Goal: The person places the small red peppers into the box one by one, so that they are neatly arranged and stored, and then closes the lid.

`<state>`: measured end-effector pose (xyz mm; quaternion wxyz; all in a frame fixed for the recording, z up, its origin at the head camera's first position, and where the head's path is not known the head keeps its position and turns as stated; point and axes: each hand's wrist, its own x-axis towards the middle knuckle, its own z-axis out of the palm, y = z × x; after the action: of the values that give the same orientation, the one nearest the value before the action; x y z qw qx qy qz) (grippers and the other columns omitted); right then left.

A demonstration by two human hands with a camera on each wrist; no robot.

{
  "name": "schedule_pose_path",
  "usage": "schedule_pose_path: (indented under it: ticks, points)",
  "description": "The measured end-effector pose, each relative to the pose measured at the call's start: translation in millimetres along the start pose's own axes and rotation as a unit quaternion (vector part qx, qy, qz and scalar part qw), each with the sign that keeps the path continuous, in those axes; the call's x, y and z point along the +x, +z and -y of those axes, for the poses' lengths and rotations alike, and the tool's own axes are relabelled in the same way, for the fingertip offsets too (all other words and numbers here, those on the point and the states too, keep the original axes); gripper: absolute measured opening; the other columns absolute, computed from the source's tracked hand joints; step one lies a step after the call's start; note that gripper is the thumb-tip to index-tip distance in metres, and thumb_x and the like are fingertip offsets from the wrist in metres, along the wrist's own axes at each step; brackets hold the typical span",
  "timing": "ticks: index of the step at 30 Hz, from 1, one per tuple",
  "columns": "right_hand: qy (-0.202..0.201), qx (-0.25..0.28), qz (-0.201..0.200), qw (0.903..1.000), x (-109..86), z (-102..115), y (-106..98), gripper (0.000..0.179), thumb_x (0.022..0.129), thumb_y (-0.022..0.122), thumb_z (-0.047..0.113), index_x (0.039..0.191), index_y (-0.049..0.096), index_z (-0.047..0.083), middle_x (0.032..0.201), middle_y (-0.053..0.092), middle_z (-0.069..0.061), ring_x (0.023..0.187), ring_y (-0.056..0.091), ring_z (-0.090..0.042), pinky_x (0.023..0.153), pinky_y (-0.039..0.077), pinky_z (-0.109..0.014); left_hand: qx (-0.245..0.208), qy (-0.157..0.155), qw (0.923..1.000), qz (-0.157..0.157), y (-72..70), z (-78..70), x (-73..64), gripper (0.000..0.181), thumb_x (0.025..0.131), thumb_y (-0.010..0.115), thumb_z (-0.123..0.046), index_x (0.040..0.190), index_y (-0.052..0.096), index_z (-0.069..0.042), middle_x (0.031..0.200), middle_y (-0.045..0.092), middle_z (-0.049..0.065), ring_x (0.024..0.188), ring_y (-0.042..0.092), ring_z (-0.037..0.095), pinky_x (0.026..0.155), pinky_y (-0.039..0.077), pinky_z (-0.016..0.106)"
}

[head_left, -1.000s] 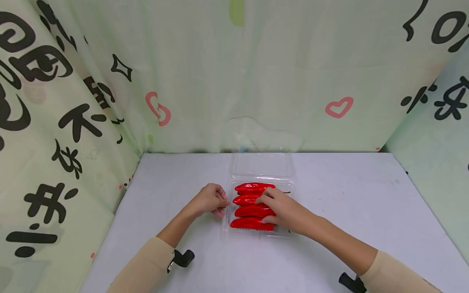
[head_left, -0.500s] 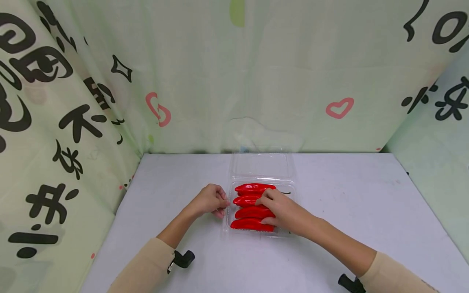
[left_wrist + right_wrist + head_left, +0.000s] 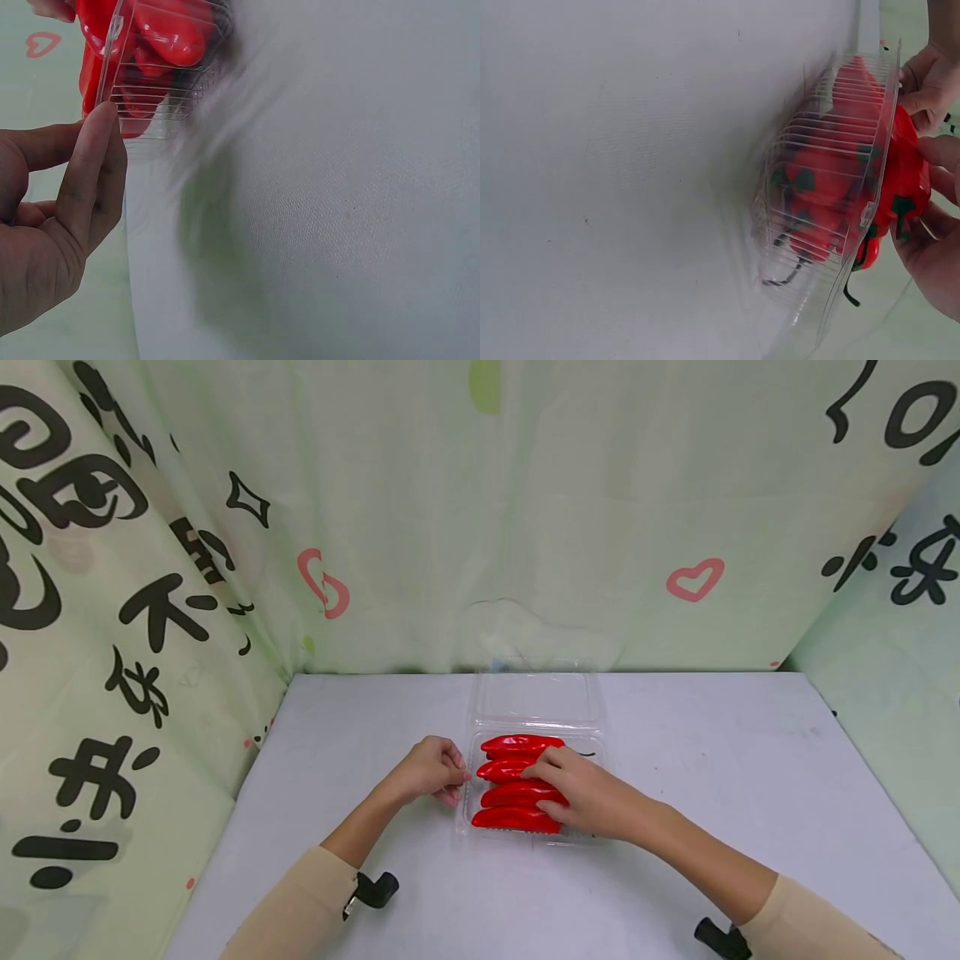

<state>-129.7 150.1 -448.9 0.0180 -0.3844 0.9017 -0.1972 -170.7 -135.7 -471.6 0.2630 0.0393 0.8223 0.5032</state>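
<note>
A clear plastic clamshell box [image 3: 471,839] stands on the table with several glossy red chili peppers [image 3: 513,818] laid in rows inside it. Fingers and thumb of my left hand [image 3: 431,768] pinch the box's left rim; the left wrist view shows them meeting at the ribbed wall [image 3: 150,94]. My right hand [image 3: 588,789] reaches over the right side of the box. It grips one red chili pepper [image 3: 517,793] in the pile, its thumb on the near side. Green caps and dark stems face right in the right wrist view, where a pepper [image 3: 904,176] lies between the fingers.
The box's clear lid [image 3: 536,697] lies folded back toward the curtain [image 3: 562,527] behind the table. A white cloth covers the tabletop [image 3: 712,760]. Printed curtains also hang at the left and right sides.
My right hand shifts very slightly on the peppers. My left hand keeps its place at the box rim, and the box has not moved.
</note>
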Motion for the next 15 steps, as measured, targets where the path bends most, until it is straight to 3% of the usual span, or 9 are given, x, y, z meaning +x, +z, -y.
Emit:
schedule_pose_path:
  ticks: [8,15]
  points:
    - [0.013,0.03,0.021,0.9992,-2.7,-1.7,-5.0,0.036,0.088,0.078,0.01,0.123,0.069,0.012,0.114,0.063,-0.001,0.103,0.059,-0.014,0.081,0.061,-0.025,0.002,0.0,1.0,-0.001,0.4,-0.4,0.1,0.016,0.094,0.074,-0.006,0.094,0.06,0.001,0.072,0.065,0.01,0.052,0.066,0.016,0.055,0.062,0.029]
    - [0.019,0.056,0.014,0.9982,-3.5,-2.4,-4.7,0.032,0.088,0.08,0.011,0.119,0.072,0.01,0.114,0.065,-0.002,0.104,0.061,-0.016,0.08,0.061,-0.023,0.0,-0.004,1.0,-0.001,0.3,-1.0,-0.6,0.016,0.094,0.074,-0.006,0.094,0.06,0.001,0.073,0.064,0.01,0.052,0.065,0.016,0.055,0.062,0.028]
